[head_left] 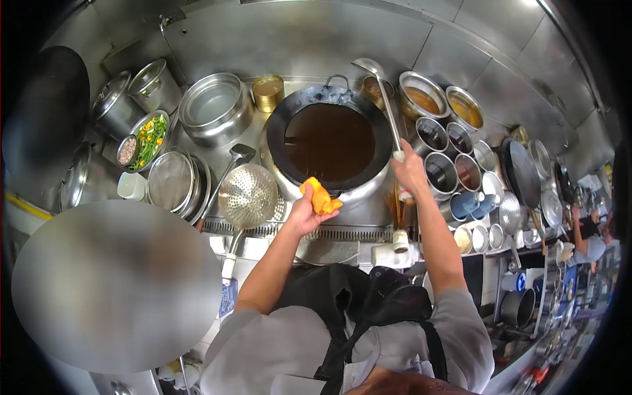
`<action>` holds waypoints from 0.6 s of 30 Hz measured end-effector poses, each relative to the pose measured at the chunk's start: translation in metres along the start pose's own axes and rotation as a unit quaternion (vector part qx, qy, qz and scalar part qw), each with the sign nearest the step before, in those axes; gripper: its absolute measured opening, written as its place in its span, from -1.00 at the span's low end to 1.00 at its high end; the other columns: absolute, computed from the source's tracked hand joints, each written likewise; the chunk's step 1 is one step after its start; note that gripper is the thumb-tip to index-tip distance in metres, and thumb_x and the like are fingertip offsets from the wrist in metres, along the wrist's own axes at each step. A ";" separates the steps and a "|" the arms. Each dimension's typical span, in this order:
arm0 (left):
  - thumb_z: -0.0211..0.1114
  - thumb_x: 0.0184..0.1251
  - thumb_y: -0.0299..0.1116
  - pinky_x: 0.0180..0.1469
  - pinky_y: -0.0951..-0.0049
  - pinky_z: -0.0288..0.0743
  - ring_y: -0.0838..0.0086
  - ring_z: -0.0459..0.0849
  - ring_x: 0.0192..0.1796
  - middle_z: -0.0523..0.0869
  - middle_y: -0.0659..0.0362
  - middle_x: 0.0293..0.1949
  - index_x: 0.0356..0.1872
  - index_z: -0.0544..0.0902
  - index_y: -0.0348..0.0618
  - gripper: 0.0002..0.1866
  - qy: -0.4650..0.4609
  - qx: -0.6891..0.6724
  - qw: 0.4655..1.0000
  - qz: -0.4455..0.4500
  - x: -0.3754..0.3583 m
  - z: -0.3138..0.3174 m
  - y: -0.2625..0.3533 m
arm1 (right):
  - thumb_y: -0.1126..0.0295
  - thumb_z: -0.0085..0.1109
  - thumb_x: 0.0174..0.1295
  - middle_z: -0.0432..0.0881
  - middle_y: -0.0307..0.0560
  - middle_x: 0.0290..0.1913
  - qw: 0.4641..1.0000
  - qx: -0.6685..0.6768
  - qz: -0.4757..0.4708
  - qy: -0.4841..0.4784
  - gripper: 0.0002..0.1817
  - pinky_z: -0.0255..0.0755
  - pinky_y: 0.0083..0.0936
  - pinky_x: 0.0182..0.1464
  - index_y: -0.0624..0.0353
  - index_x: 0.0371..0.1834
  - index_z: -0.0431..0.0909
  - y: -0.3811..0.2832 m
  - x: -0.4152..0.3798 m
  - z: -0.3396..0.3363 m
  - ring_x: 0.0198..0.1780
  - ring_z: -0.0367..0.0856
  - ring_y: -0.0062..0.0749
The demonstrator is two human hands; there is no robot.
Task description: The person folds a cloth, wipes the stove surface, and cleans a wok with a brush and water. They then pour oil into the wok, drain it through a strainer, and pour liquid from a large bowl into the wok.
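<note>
An orange cloth (320, 197) is in my left hand (306, 214), at the near rim of a black wok (276, 135) that holds dark brown liquid. My right hand (409, 168) is closed round the handle of a long metal ladle (388, 105), right of the wok. The ladle's bowl points away from me, above the wok's far right side. Left of the wok, a perforated strainer (247, 196) lies with its handle toward me. A spatula (241, 153) rests beyond it.
A large pot (216, 108), a tin can (268, 93) and a tray of cut vegetables (150, 141) stand at the left. Bowls of sauce (421, 95) and several metal containers (441, 172) crowd the right. A bamboo brush (399, 240) stands near my right forearm. Another person (588, 247) is far right.
</note>
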State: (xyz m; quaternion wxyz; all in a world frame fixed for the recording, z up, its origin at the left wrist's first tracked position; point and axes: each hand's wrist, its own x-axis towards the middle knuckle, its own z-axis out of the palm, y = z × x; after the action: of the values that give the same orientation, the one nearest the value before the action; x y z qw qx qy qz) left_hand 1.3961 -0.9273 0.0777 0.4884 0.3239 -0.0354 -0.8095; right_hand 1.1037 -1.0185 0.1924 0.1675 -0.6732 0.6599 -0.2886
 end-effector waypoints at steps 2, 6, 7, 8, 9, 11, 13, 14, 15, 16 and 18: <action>-0.09 0.68 0.18 0.28 -0.23 0.63 -0.11 0.67 0.25 0.61 -0.09 0.24 0.34 0.41 -0.17 -0.39 0.038 0.029 0.999 0.005 0.002 0.011 0.003 | 0.41 0.21 0.21 0.67 0.45 0.14 1.000 -0.011 -0.022 -0.009 -0.31 0.48 0.03 0.29 0.22 0.48 0.38 0.000 0.039 0.014 0.21 0.62 0.36; -0.09 0.72 0.07 0.18 -0.15 0.72 -0.05 0.74 0.15 0.63 -0.09 0.20 0.34 0.38 -0.21 -0.46 0.062 0.086 0.993 0.051 -0.007 0.003 0.015 | 0.42 0.19 0.23 0.65 0.42 0.18 0.996 -0.058 -0.037 -0.049 -0.32 0.48 0.06 0.31 0.20 0.48 0.37 -0.003 0.079 0.030 0.21 0.63 0.34; -0.09 0.73 0.06 0.19 -0.15 0.72 -0.04 0.73 0.16 0.63 -0.09 0.20 0.35 0.38 -0.21 -0.46 0.064 0.094 0.993 0.034 -0.009 0.007 0.017 | 0.44 0.19 0.23 0.65 0.40 0.18 0.996 -0.061 -0.042 -0.052 -0.38 0.50 0.08 0.29 0.21 0.42 0.41 -0.006 0.079 0.033 0.20 0.64 0.34; -0.08 0.73 0.06 0.19 -0.14 0.72 -0.03 0.73 0.17 0.63 -0.09 0.19 0.35 0.38 -0.21 -0.46 0.065 0.100 0.993 0.017 -0.009 0.013 0.018 | 0.44 0.19 0.23 0.65 0.40 0.18 0.996 -0.060 -0.044 -0.055 -0.38 0.50 0.08 0.29 0.21 0.42 0.41 -0.010 0.079 0.034 0.20 0.64 0.34; -0.05 0.73 0.04 0.21 -0.14 0.71 0.01 0.73 0.16 0.63 -0.08 0.19 0.31 0.41 -0.21 -0.49 0.088 0.117 0.989 0.002 -0.007 0.023 0.017 | 0.46 0.18 0.22 0.66 0.40 0.16 0.993 -0.085 -0.034 -0.080 -0.43 0.52 0.08 0.28 0.22 0.36 0.43 -0.018 0.075 0.033 0.19 0.65 0.35; 0.12 0.68 -0.09 0.19 -0.07 0.72 0.07 0.74 0.11 0.67 -0.03 0.12 0.22 0.46 -0.18 -0.62 0.068 0.121 0.990 -0.006 0.010 0.014 0.016 | 0.47 0.17 0.22 0.67 0.40 0.13 0.989 -0.110 -0.022 -0.095 -0.47 0.53 0.08 0.26 0.22 0.31 0.45 -0.028 0.068 0.034 0.18 0.65 0.36; 0.20 0.64 -0.15 0.16 -0.01 0.74 0.11 0.76 0.07 0.70 0.00 0.07 0.18 0.49 -0.16 -0.67 0.044 0.118 0.992 -0.008 0.023 0.000 0.022 | 0.50 0.13 0.23 0.68 0.40 0.10 0.984 -0.147 -0.033 -0.099 -0.53 0.56 0.09 0.23 0.22 0.25 0.44 -0.035 0.064 0.038 0.16 0.67 0.35; 0.27 0.57 -0.22 0.10 0.05 0.75 0.15 0.76 0.04 0.72 0.03 0.02 0.13 0.52 -0.13 -0.71 0.038 0.081 0.996 -0.026 0.028 -0.008 0.022 | 0.50 0.13 0.23 0.68 0.40 0.10 0.983 -0.152 -0.031 -0.095 -0.53 0.56 0.09 0.23 0.22 0.25 0.44 -0.038 0.066 0.039 0.16 0.67 0.35; 0.34 0.50 -0.29 0.05 0.12 0.76 0.18 0.77 0.02 0.75 0.07 -0.03 0.09 0.55 -0.11 -0.73 0.034 0.043 0.997 -0.045 0.029 -0.012 0.024 | 0.49 0.12 0.24 0.68 0.41 0.09 0.977 -0.183 -0.030 -0.104 -0.52 0.57 0.10 0.22 0.22 0.27 0.42 -0.046 0.066 0.039 0.15 0.69 0.34; 0.34 0.50 -0.29 0.05 0.12 0.76 0.18 0.77 0.02 0.75 0.07 -0.03 0.09 0.55 -0.11 -0.73 0.030 0.042 0.997 -0.049 0.034 -0.013 0.026 | 0.49 0.12 0.25 0.69 0.42 0.07 0.970 -0.213 -0.029 -0.113 -0.50 0.58 0.10 0.21 0.22 0.30 0.40 -0.054 0.067 0.040 0.13 0.70 0.33; 0.41 0.40 -0.38 -0.02 0.19 0.75 0.23 0.79 -0.03 0.76 0.10 -0.07 0.02 0.58 -0.09 -0.74 0.023 0.035 0.996 -0.081 0.043 -0.014 0.025 | 0.48 0.11 0.28 0.71 0.40 0.05 0.961 -0.244 -0.015 -0.129 -0.52 0.60 0.11 0.18 0.24 0.29 0.38 -0.072 0.069 0.036 0.11 0.73 0.31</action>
State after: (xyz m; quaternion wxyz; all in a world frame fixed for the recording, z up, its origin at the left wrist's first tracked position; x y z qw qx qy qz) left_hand 1.4093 -0.9716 0.0550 0.4102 0.3613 -0.0256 -0.8370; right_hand 1.1803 -1.0872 0.2198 0.0771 -0.7346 0.6733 -0.0320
